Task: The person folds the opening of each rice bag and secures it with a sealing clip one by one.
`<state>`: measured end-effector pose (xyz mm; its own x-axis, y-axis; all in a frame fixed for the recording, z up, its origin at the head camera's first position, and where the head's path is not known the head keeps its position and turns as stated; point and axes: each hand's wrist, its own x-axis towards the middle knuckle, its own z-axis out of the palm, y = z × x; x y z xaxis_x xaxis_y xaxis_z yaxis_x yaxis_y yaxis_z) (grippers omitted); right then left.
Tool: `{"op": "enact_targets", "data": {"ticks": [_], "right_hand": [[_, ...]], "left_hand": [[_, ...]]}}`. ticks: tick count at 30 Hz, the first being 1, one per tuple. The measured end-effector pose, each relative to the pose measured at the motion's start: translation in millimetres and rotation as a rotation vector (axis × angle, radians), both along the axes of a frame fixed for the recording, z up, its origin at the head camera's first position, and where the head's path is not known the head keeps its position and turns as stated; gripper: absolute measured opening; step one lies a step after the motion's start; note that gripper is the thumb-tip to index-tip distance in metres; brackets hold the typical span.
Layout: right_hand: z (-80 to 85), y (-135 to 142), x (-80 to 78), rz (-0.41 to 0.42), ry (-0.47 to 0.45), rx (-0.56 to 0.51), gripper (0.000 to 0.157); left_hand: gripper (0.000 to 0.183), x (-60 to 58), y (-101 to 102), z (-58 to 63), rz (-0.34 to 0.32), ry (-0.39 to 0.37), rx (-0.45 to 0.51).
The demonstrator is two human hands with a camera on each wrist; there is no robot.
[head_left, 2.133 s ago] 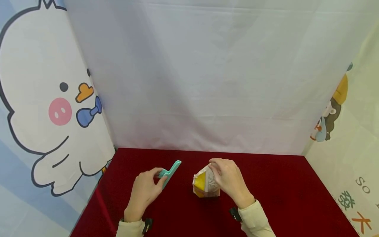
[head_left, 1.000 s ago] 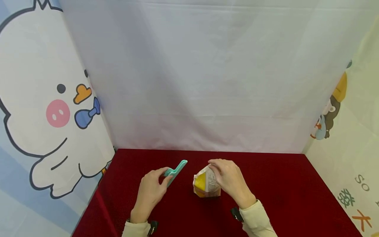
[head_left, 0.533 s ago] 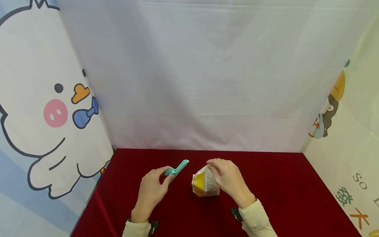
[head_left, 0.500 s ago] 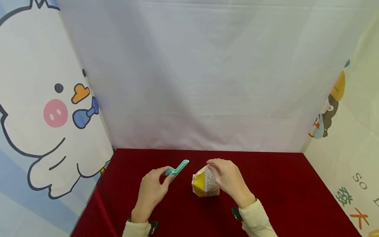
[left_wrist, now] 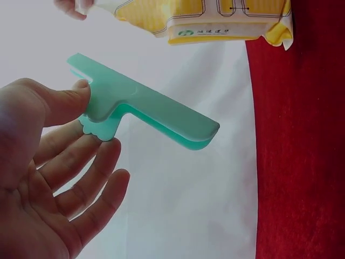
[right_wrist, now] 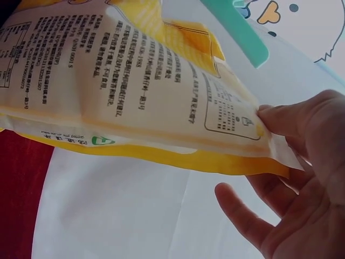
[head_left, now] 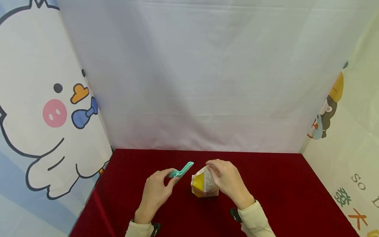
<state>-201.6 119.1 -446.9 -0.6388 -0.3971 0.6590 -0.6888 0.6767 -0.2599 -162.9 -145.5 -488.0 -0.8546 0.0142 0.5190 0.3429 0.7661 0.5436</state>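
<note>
My left hand (head_left: 157, 191) pinches a mint-green bag clip (left_wrist: 145, 102) by its grip tabs, between thumb and fingers. The clip's long bar points up and to the right, toward a yellow and white food bag (head_left: 204, 182). In the left wrist view the clip's two bars lie close together. My right hand (head_left: 228, 179) pinches the top edge of the bag, which stands on the red cloth. Printed text covers the bag's white side (right_wrist: 140, 81) in the right wrist view. A short gap separates the clip from the bag.
A dark red cloth (head_left: 266, 187) covers the table. Behind it hangs a white curtain (head_left: 207, 82). A cartoon-printed sheet (head_left: 35, 131) stands at the left, another printed sheet (head_left: 355, 148) at the right. Small black wrist devices (head_left: 235, 215) sit at the cuffs.
My left hand has carried the bag clip to the right, closer to the bag. The right hand keeps its pinch on the bag's top. The view has turned slightly.
</note>
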Motion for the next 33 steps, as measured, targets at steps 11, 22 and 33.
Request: {"op": "enact_targets", "data": {"ticks": [11, 22, 33], "right_hand": [[-2.3, -1, 0.1, 0.018, -0.002, -0.005, 0.018], [-2.9, 0, 1.0, 0.015, -0.035, -0.001, 0.019], [-1.2, 1, -0.6, 0.018, -0.039, -0.005, 0.018]], "left_hand": [[0.029, -0.9, 2, -4.5, -0.011, 0.007, 0.008], [0.027, -4.1, 10, -5.2, -0.037, -0.018, 0.020], [0.026, -7.6, 10, -0.1, -0.043, -0.038, 0.023]]}}
